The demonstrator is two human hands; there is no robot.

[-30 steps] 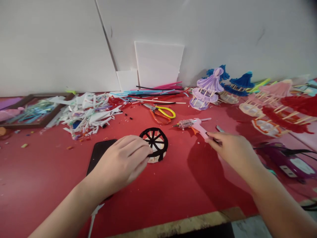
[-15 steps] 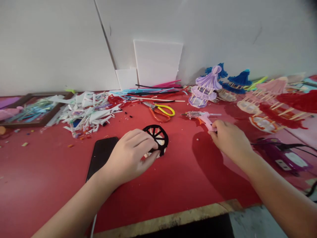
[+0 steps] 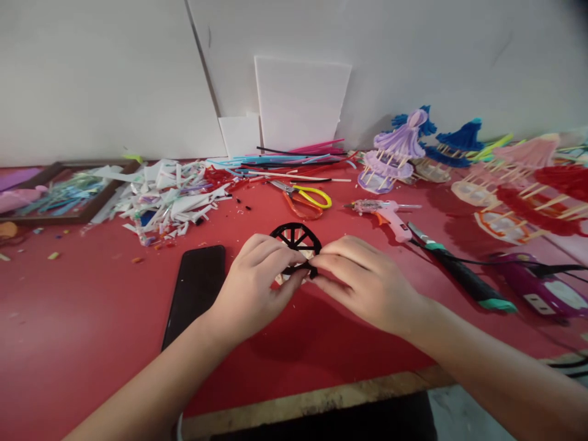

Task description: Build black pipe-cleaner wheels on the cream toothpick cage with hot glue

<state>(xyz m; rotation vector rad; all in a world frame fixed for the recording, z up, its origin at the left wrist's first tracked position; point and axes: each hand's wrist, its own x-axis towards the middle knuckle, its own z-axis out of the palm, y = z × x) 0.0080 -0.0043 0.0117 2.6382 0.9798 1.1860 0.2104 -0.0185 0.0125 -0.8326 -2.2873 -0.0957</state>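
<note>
A small black spoked ring [image 3: 301,231], like a wheel, is held over the red tabletop, with pale material showing beneath it. My left hand [image 3: 261,282] pinches its near left rim between thumb and fingers. From the other side, my right hand [image 3: 367,282] closes its fingertips on the ring's near right edge, where a short black end sticks out. Fingertips of both hands nearly meet there and hide part of the rim. A pink glue gun [image 3: 386,213] lies on the table beyond my right hand.
A black phone [image 3: 195,288] lies left of my hands. Yellow-and-orange-handled scissors [image 3: 305,199] rest behind the ring. A black-and-green cutter knife [image 3: 468,275] and purple power strip [image 3: 542,285] are at right. White scraps [image 3: 179,196] pile up at left. Fuzzy carousel-like models [image 3: 399,147] stand at back right.
My right hand has let go of the glue gun, leaving it on the table, and moved left to the black ring. My left hand still holds the ring. The view has shifted slightly.
</note>
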